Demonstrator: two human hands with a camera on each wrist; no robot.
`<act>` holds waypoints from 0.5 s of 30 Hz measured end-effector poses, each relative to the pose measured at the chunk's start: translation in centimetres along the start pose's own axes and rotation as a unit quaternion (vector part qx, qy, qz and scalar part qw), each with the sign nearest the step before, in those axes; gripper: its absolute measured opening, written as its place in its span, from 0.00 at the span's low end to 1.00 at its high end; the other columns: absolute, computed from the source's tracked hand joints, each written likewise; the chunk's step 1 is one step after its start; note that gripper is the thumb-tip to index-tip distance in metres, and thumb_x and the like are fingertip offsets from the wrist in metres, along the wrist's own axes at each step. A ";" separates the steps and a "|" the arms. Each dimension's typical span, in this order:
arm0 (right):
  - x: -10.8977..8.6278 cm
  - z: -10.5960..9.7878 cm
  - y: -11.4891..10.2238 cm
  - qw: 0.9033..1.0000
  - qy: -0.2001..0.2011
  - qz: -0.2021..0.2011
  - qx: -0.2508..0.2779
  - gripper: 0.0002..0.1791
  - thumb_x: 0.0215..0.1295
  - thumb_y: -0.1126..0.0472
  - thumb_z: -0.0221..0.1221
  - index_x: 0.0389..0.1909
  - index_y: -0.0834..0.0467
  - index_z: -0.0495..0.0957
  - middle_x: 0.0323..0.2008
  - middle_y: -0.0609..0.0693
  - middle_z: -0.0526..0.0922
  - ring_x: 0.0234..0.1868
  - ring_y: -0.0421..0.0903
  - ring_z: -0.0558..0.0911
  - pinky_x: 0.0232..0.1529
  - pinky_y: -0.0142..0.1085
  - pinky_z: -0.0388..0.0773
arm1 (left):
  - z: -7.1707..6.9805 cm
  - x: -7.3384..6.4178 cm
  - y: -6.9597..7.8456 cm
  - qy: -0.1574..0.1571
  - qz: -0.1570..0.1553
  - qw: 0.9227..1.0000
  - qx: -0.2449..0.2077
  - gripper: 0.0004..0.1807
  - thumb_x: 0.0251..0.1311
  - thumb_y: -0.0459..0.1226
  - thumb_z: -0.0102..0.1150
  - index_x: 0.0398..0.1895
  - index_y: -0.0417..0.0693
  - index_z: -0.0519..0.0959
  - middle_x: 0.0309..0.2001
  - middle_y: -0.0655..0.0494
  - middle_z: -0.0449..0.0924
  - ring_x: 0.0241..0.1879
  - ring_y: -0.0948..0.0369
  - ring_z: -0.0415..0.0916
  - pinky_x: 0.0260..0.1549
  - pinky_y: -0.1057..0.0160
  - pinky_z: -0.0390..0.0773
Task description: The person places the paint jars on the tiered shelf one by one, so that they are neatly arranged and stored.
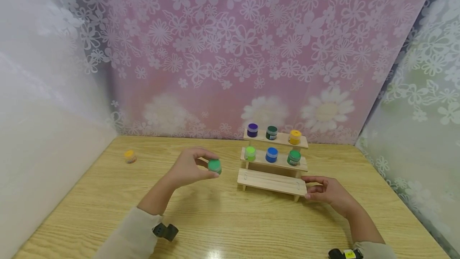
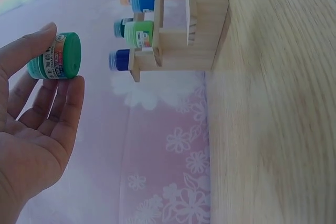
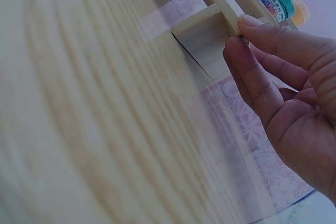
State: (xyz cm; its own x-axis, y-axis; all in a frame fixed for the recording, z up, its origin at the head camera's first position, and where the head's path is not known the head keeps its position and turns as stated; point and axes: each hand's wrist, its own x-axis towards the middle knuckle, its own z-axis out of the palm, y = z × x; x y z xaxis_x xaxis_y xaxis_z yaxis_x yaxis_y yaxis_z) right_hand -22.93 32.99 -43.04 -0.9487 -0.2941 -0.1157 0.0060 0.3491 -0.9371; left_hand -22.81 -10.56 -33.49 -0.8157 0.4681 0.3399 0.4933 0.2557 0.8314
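My left hand (image 1: 188, 169) pinches a small green paint jar (image 1: 215, 166) between thumb and fingers, above the table and left of a wooden stepped rack (image 1: 272, 181). In the left wrist view, the printed label on this jar (image 2: 55, 56) shows. My right hand (image 1: 332, 196) holds the right end of the rack's bottom step, thumb on one face and fingers at the other, as the right wrist view shows. Light green (image 1: 250, 154), blue (image 1: 271, 155) and green (image 1: 294, 158) jars stand on the middle step. Purple (image 1: 252, 130), dark green (image 1: 271, 133) and yellow (image 1: 295, 137) jars stand on top.
A yellow-orange jar (image 1: 130, 156) sits alone at the table's far left. The wooden table (image 1: 230, 227) meets a pink flowered curtain (image 1: 230, 51) at its back edge. Pale sheets hang on the left and right sides.
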 end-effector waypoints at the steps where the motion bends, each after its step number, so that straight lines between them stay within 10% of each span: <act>1: 0.0 0.0 0.0 1.000 0.000 0.000 -0.001 0.37 0.50 0.59 0.64 0.61 0.63 0.62 0.45 0.61 0.74 0.41 0.49 0.78 0.41 0.41 0.77 | 0.1 0.0 0.2 -0.002 0.007 1.000 -0.004 0.20 0.41 0.31 0.68 0.42 0.43 0.79 0.41 0.52 0.76 0.39 0.52 0.74 0.35 0.59 0.78; 15: 0.1 0.0 0.2 1.000 0.002 0.002 -0.001 0.36 0.50 0.59 0.64 0.61 0.63 0.62 0.45 0.62 0.73 0.41 0.48 0.77 0.41 0.42 0.77 | 2.3 0.8 0.5 -0.032 0.068 0.997 -0.023 0.19 0.40 0.33 0.69 0.41 0.43 0.80 0.40 0.54 0.77 0.39 0.59 0.74 0.35 0.60 0.79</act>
State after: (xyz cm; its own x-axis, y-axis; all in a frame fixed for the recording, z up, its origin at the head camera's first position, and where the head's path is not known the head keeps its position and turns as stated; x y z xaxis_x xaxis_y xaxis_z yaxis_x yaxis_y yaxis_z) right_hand -23.00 33.06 -43.19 -0.9498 -0.2900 -0.1177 0.0086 0.3517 -0.9361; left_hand -22.53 -8.11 -33.76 -0.7199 0.5498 0.4237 0.5829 0.1475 0.7991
